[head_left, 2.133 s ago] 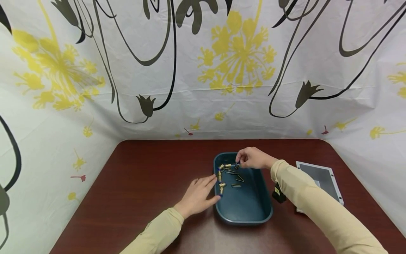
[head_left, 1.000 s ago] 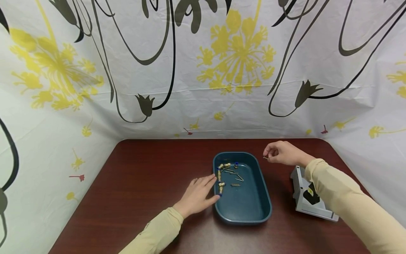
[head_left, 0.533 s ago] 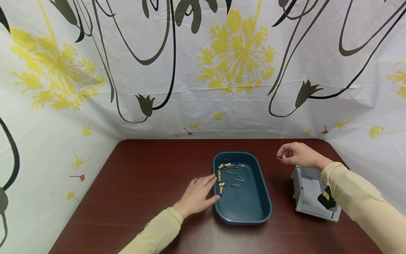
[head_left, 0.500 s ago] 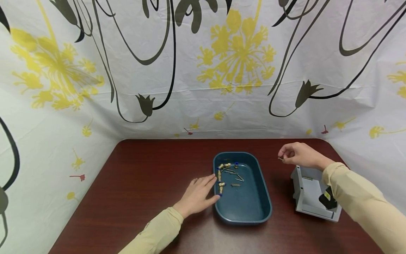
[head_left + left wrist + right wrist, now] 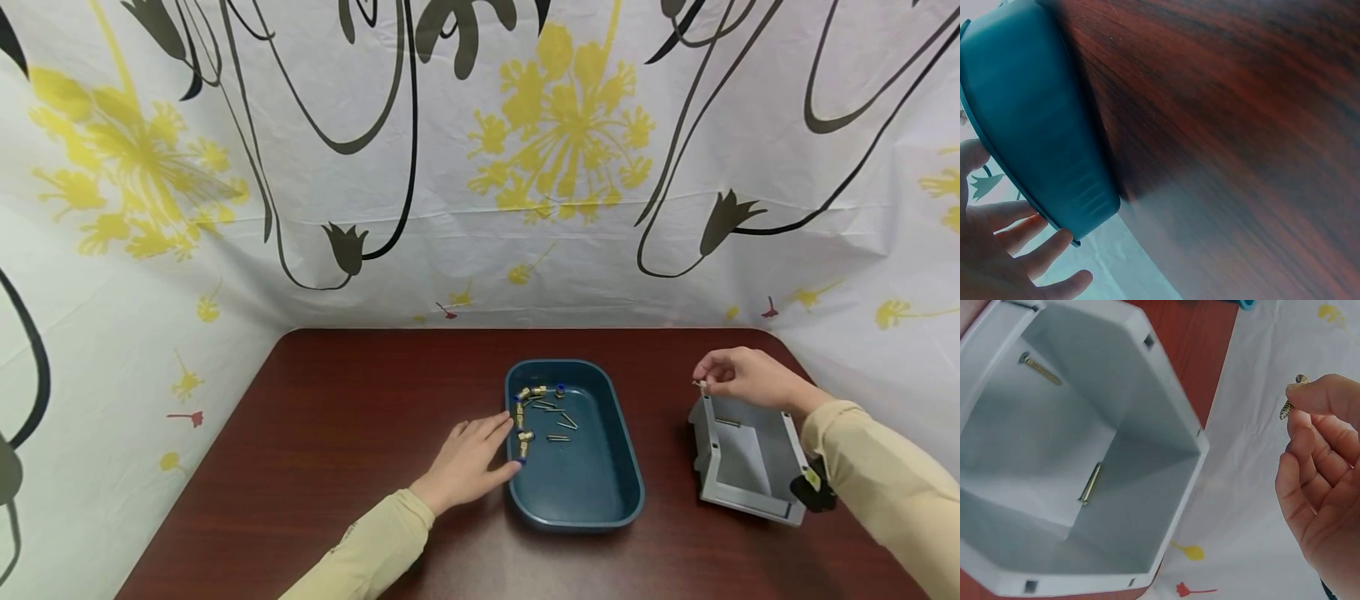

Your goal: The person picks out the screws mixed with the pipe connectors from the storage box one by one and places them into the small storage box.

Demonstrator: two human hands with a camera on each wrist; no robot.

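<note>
My right hand (image 5: pixel 753 379) pinches a brass-coloured screw (image 5: pixel 1285 411) between thumb and forefinger, above the back left corner of a grey open box (image 5: pixel 708 467). Inside that box lie two screws, one on its floor (image 5: pixel 1041 367) and the other by a wall (image 5: pixel 1090 483), as the right wrist view shows. My left hand (image 5: pixel 468 460) rests with spread fingers at the left rim of a dark teal tray (image 5: pixel 585 487). In the tray, brass fittings with blue ends (image 5: pixel 520 414) line the left side, and several loose screws (image 5: pixel 558 437) lie beside them.
Tray and box stand apart on a dark red-brown wooden table (image 5: pixel 360 417), the box to the right. A white patterned cloth (image 5: pixel 450 167) hangs behind the table and at its sides. A black wrist camera (image 5: pixel 813 492) sits by the right sleeve, close to the box.
From the tray's far end, my right hand has moved right with the screw, across the gap to the box. The box's inside now shows more fully. My left hand has stayed at the tray.
</note>
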